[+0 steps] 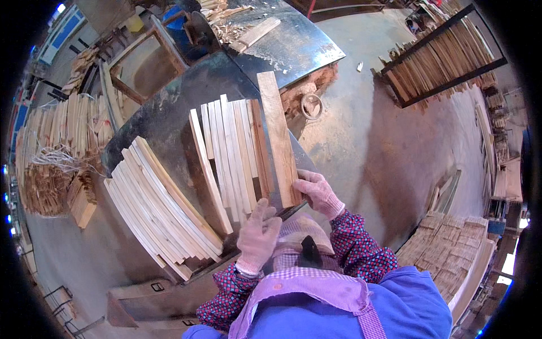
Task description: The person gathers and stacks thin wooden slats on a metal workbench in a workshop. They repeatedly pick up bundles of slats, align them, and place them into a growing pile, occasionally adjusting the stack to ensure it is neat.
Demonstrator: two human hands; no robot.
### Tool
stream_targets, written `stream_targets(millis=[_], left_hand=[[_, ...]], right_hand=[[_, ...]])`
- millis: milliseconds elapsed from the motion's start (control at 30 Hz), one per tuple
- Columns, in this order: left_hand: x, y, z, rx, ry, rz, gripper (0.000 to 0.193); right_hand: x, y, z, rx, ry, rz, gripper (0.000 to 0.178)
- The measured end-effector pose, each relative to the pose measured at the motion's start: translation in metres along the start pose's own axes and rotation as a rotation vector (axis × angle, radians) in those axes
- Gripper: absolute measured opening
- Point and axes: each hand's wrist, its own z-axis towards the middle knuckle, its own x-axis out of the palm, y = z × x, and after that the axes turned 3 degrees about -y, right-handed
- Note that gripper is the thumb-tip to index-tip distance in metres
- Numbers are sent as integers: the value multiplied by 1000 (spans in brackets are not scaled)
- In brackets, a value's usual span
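My right hand (319, 194), in a pale work glove, grips the near end of a flat wooden board (278, 135) that lies lengthwise along the right edge of a dark metal machine table (164, 113). My left hand (258, 234), gloved too, is at the table's near edge with its fingers stretched out and nothing held in them. Just beyond it lie several narrow wooden strips (230, 152), side by side and close to the board. A larger row of pale strips (161, 200) rests at the table's left.
A handwheel (311, 106) juts out below the table's right side. Wood chips (226, 28) and a short wood block (257, 34) lie on the far metal surface. Bundled strips (62, 130) stand at left, a black-framed rack of wood (443, 62) at far right, and stacked boards (443, 248) at near right.
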Motion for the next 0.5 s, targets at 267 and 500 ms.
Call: stream_targets(millis=[267,500], left_hand=[[7,-29,17,58,-99,74,55],[-48,-1,44,109,-333,-8,55]], right_hand=[[-6,11,-6,68,86,24,49],[0,-3,18,-248,-196,-1064,39]])
